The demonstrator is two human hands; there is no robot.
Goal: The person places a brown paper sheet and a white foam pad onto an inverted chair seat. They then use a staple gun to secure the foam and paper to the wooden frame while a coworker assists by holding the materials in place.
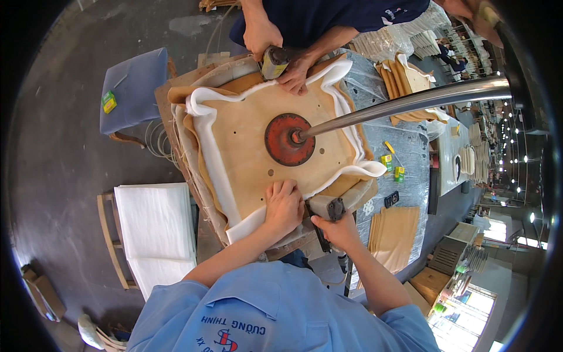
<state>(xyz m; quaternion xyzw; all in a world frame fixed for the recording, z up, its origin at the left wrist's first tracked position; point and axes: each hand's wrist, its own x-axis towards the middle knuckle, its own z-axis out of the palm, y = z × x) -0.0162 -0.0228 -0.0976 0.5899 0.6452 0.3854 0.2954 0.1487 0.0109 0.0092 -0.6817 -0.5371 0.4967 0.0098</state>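
A square plywood seat board (246,138) lies face down, edged with white foam (202,126) and tan fabric. A red round press disc (289,139) on a shiny steel arm (410,101) pins its middle. My left hand (282,206) presses the white foam and fabric down at the board's near edge. My right hand (335,230) grips a grey staple gun (329,206) just right of it. Across the board, another person's hands (296,73) hold a second staple gun (273,61) at the far edge.
The workbench (404,152) to the right carries small yellow-green boxes (394,167) and stacked tan fabric pieces (394,232). A pile of white foam sheets (153,226) sits on a low stand at left. A blue upholstered stool (134,88) stands at back left.
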